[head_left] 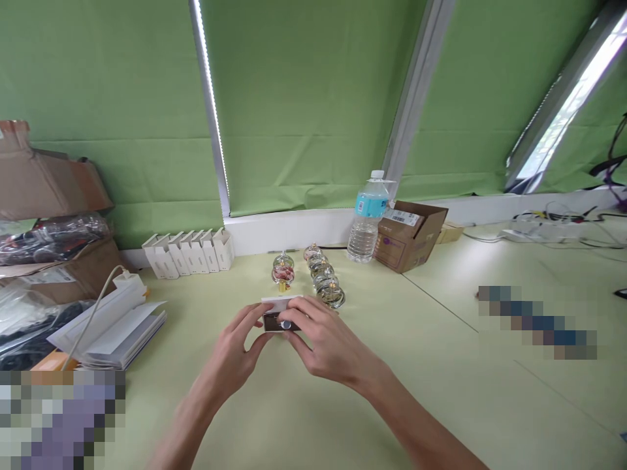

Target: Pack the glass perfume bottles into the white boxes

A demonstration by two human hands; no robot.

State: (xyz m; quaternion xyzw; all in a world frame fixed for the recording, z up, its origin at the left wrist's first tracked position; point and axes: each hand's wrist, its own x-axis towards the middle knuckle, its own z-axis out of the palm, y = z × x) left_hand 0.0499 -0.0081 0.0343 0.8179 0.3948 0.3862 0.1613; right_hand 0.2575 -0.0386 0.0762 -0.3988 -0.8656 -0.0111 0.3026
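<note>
Both hands meet over a small white box (277, 315) on the pale green table (441, 365). My left hand (234, 356) pinches the box's left end with its fingers curled. My right hand (327, 343) covers the right end, fingers bent round it. In the open box I see a dark inside with a small round glass piece. Just behind the box one glass ball ornament (283, 270) stands by itself, and a row of several more glass ornaments (324, 277) runs back to its right.
Several small white boxes (189, 254) line the wall at the back left. A water bottle (368, 217) and an open cardboard box (410, 234) stand at the back. Flat white packaging (115, 324) and cardboard cartons (46, 215) sit to the left. Cables (553, 228) lie far right.
</note>
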